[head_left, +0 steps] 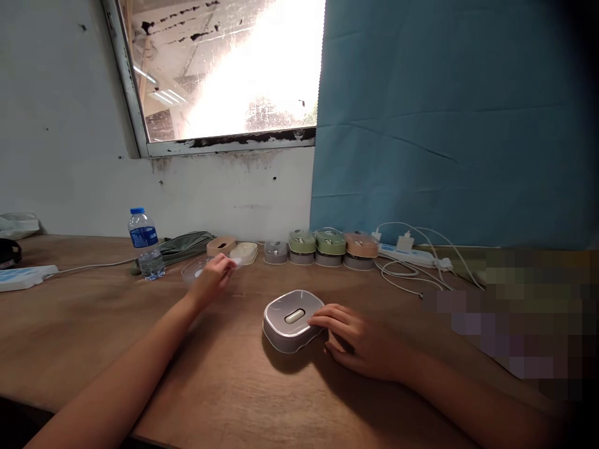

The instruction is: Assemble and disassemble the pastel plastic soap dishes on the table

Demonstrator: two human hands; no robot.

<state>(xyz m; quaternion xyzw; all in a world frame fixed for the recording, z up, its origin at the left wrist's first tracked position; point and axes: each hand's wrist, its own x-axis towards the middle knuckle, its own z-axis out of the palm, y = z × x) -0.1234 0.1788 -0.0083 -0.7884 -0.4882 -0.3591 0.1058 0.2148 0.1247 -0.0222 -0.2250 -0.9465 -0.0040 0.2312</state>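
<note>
A grey rounded box with a glossy lid (279, 312) and a pale oval handle stands on the wooden table in front of me. Resting on its right edge are the outstretched fingers of my right hand (362, 340), the thumb apart below them. My left hand (213, 279) is farther off to the left, its fingers pinched on a small translucent white piece (241, 259), blurred at the edges. Partly behind that hand lies a clear plastic cover or tray (189, 272). Just beyond are a peach box (221, 244) with a dark slot and a cream-coloured box (244, 252).
Along the wall stand a small grey box (276, 252), two green-topped boxes (302, 242) and a peach-topped one (360, 245). A water bottle (145, 243) and dark green cloth (185, 248) are left. Power strips (406, 254) with white cables lie at both sides.
</note>
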